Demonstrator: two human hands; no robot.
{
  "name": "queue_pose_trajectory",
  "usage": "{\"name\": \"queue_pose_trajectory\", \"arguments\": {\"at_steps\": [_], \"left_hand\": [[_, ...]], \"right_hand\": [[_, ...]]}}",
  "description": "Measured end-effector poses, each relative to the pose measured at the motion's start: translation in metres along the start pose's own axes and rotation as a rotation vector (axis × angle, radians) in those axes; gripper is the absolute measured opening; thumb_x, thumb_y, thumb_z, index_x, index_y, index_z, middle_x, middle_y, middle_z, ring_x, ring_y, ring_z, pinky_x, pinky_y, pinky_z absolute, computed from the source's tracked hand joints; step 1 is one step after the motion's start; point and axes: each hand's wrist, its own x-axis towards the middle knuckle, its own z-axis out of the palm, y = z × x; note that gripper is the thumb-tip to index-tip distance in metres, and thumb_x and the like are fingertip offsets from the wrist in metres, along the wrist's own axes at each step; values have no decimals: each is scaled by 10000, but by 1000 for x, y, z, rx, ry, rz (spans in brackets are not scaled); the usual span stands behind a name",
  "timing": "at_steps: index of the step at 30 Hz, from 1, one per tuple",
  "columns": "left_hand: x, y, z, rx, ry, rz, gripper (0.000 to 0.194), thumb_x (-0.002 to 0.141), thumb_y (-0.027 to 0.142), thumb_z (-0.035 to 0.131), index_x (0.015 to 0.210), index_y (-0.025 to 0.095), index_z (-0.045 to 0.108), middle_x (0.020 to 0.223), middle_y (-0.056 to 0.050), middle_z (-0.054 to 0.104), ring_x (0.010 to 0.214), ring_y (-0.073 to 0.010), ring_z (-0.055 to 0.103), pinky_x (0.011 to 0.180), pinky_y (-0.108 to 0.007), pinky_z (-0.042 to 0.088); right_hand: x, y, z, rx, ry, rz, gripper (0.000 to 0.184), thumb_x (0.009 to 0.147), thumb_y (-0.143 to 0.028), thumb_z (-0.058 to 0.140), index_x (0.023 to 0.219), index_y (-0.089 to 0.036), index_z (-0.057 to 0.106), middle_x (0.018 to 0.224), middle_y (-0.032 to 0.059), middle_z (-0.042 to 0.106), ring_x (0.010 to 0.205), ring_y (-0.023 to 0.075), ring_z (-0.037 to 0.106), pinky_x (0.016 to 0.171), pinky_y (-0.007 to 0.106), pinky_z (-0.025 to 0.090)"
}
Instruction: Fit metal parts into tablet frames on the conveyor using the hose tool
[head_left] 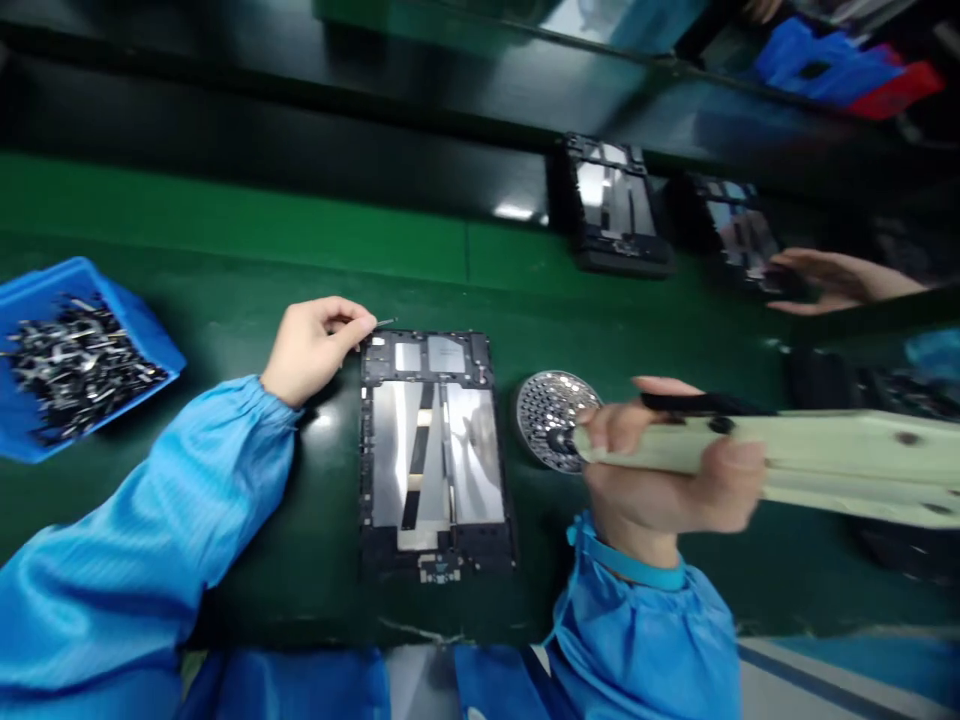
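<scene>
Pale screwdriver (832,455) clutched in right hand (660,500), nose at a round metal dish (523,425). Opened tablet (435,455) between both hands, long axis running fore and aft; left hand (319,345) nearer, at its far left corner, pinching a thin piece (385,322).

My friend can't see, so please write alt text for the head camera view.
A person's right hand holds a pale green tool, its tip at a silver dish, while the left hand pinches a thin piece near the top-left corner of an opened flat device. A blue bin of small parts stands at left.
</scene>
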Motion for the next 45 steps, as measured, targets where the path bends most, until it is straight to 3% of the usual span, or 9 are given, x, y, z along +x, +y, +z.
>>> {"name": "queue_pose_trajectory", "arguments": {"at_steps": [4,8,13,20,26,34,41,45], "left_hand": [[9,-13,-1,-6,-16,-72,120,806,255,733,794,139,760,629,-6,673,533,-108,522,591,-239,472],[12,-16,4,68,-20,-37,109,845,218,709,811,132,767,696,-19,705,593,-118,564,656,-248,472],[13,-16,5,77,-57,2,107,846,205,702,795,129,758,722,-21,717,630,-123,578,690,-253,460],[12,-15,8,8,-86,-29,111,827,204,717,746,131,739,682,-7,686,630,-119,557,675,-252,441],[10,-23,14,124,-36,49,68,837,157,704,833,146,772,729,8,693,598,-100,517,650,-244,411],[18,-23,10,85,-144,1,109,850,178,689,799,144,779,705,-10,711,633,-125,589,644,-242,446],[17,-20,11,80,-145,6,140,845,144,662,759,146,771,604,17,631,570,-119,525,597,-244,386],[17,-22,13,77,-131,22,156,842,194,680,712,155,757,597,16,624,581,-128,519,595,-252,369]], "right_hand": [[5,-12,-6,-30,90,-35,535,712,-732,624,829,-229,762,383,-96,408,321,134,339,465,351,384],[4,-22,2,-46,55,-36,588,701,-802,620,842,-248,756,398,-85,407,345,147,307,470,372,356],[4,-30,29,-71,-25,28,584,648,-820,705,861,-280,767,432,-66,417,403,175,356,548,431,403],[14,-33,74,13,-179,42,535,726,-756,713,929,-267,785,458,-61,442,408,177,396,516,406,410],[22,-21,124,157,-246,58,474,739,-684,737,865,-228,756,435,-93,438,363,131,419,487,339,439],[25,23,188,73,-370,53,457,909,-708,600,891,-256,664,482,-95,389,409,128,455,536,343,524],[19,28,201,-9,-362,137,452,942,-698,609,856,-256,650,485,-89,430,468,109,460,691,391,606],[20,27,201,-3,-379,113,512,892,-764,621,806,-260,605,471,-99,423,425,112,432,661,422,616]]}}
